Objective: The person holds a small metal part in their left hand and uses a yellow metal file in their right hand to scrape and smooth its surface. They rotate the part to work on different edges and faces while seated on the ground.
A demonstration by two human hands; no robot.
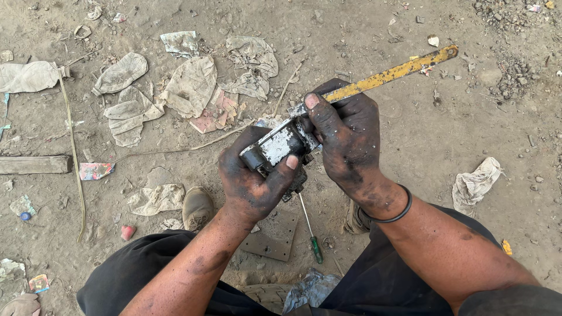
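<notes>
Left hand (253, 181) clamped the greasy metal block (280, 146), right hand (345, 134) gripped the yellow hacksaw blade (386, 74); greasy fingers risked slipping

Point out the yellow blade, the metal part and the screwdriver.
Yellow blade (393, 72), head view: middle of its bare length.
Metal part (280, 145), head view: shiny top face.
Screwdriver (316, 249), head view: green handle.

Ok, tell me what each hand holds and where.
Left hand grips the greasy metal block around its near end; right hand holds the yellow flat blade near its lower end.
</notes>
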